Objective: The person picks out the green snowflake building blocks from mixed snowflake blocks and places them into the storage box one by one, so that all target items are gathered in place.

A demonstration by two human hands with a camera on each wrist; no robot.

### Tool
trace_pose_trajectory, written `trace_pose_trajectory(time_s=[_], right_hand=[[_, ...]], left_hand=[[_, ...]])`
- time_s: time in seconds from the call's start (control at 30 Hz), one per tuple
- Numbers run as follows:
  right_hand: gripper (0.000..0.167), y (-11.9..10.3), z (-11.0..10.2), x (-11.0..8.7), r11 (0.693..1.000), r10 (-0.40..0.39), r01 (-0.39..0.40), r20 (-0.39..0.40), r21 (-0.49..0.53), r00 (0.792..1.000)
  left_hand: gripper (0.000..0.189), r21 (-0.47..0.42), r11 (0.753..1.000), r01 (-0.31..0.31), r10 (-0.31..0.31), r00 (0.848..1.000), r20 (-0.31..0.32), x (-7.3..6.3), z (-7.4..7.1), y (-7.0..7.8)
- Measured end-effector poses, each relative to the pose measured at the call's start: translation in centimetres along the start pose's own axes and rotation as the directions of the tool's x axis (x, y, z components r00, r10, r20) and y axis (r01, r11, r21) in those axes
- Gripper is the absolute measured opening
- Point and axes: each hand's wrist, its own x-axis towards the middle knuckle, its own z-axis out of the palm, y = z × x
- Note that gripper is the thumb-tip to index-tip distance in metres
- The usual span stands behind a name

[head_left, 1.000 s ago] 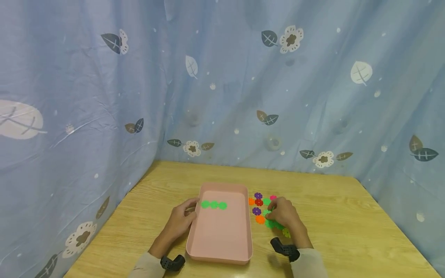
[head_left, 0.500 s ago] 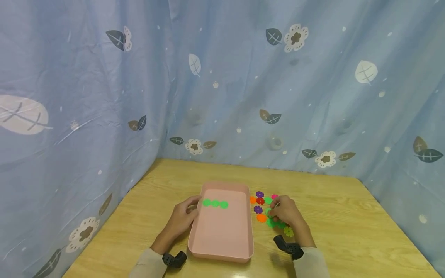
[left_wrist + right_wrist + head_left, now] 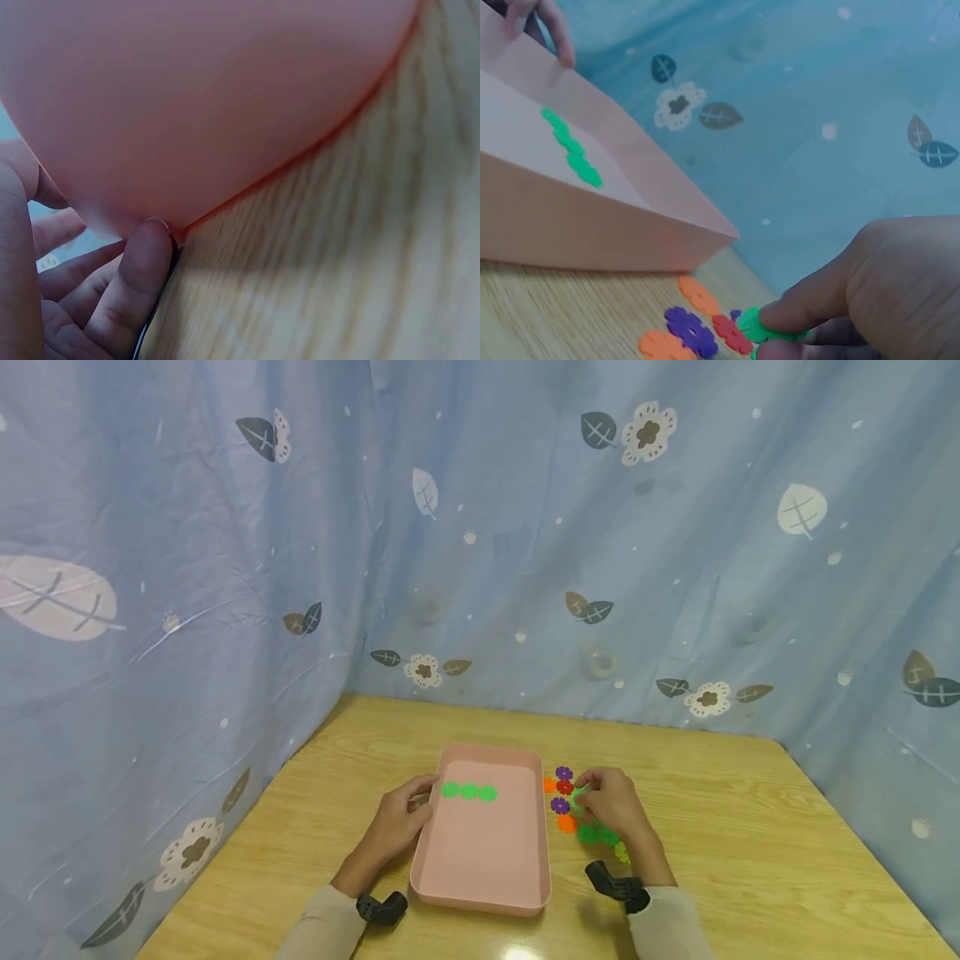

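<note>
The left hand (image 3: 394,823), fingers pinching the pink tray (image 3: 482,860) at nine o'clock, likely steadies it while the right hand (image 3: 617,803) pinches a green piece (image 3: 753,325) outside three o'clock.

Blue leaf-print curtain (image 3: 495,568) behind table (image 3: 750,827)

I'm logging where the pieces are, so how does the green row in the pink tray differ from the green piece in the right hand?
The green row lies inside the pink tray; the green piece is outside it. The green row lies untouched, while the right hand pinches the green piece. The green row shows whole in the head view; the hand partly hides the green piece. Both are bright green.
</note>
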Motion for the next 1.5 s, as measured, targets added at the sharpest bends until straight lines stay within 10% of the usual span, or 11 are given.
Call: trace_pose_trajectory(time_s=[0.87,1.5], right_hand=[[0.016,-5.0,4.3,1.6,0.978,-0.164,0.159,0.03,0.135,0.986],[0.022,-5.5,6.7,2.7,0.974,-0.22,0.226,0.14,-0.032,0.965]], left_hand=[[0.047,-0.028,0.999,0.025,-0.025,1.0,0.01,-0.3,-1.4,-0.1],[0.047,-0.044,0.999,0.01,-0.009,1.0,0.026,-0.1,-0.3,0.1]])
